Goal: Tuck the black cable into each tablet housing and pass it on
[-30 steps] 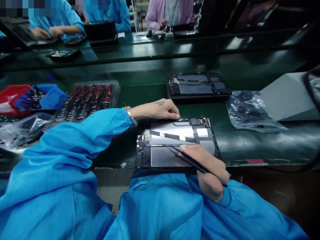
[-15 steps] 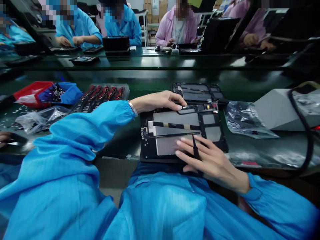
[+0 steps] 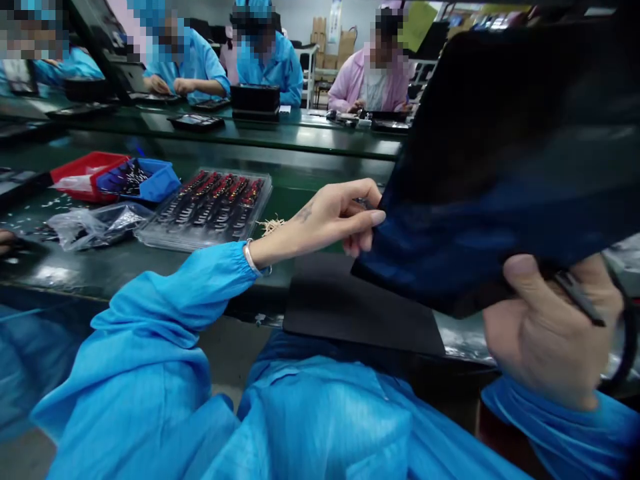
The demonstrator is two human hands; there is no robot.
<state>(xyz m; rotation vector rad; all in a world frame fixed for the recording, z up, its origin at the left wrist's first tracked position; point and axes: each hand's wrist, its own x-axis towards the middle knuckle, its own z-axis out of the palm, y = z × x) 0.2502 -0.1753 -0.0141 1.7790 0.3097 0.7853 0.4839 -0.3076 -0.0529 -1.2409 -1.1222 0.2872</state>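
A tablet [image 3: 480, 173] is held up tilted at the right, its dark glossy screen turned towards me. My left hand [image 3: 335, 217] pinches the tablet's left edge between thumb and fingers. At the lower right edge my right hand [image 3: 550, 327] grips it, thumb on the screen side; the other fingers are partly hidden behind. Black tweezers [image 3: 580, 297] are tucked among the right hand's fingers. On the bench below lies a flat black mat [image 3: 350, 307], partly covered from view by the tablet.
Left of my hands stands a clear tray [image 3: 210, 207] of small red and black parts. Beyond it are a red bin [image 3: 90, 175], a blue bin [image 3: 155, 180] and a plastic bag [image 3: 95, 223]. Co-workers [image 3: 373, 80] sit across the bench.
The tablet lay flat with its inside facing up; now it is raised to the right, screen side towards me. The right hand has closed on it, and the mat beneath is exposed.
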